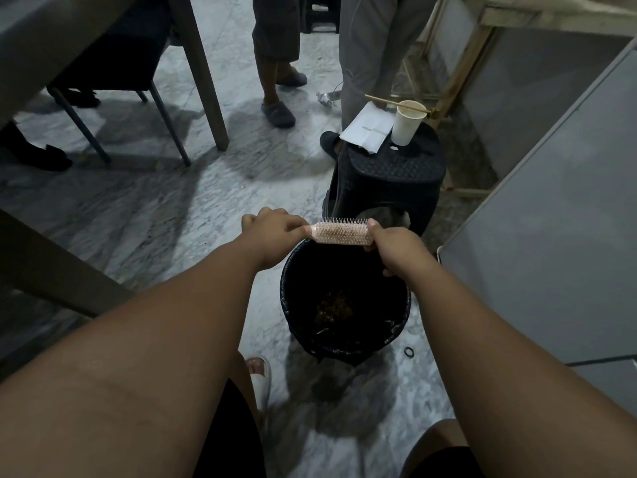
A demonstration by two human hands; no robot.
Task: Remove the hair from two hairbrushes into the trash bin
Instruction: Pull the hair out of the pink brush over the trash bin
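Observation:
A pink hairbrush (339, 232) lies level over the far rim of the black trash bin (293, 305), bristles pointing up and away. My left hand (272, 232) pinches its left tip with thumb and fingers. My right hand (396, 246) is closed around its right end, where the handle is hidden. Brownish hair clings among the bristles near the left end. The bin has a black liner and a tangle of brownish hair (336, 307) at its bottom. Only one hairbrush is in view.
A black plastic stool (389, 177) stands just behind the bin, bearing a paper cup (408, 122) and white paper (367, 127). Two people's legs (275, 63) stand farther back. A grey cabinet (551, 253) fills the right; table legs (203, 74) and a chair are left. A hair tie (409, 352) lies on the floor.

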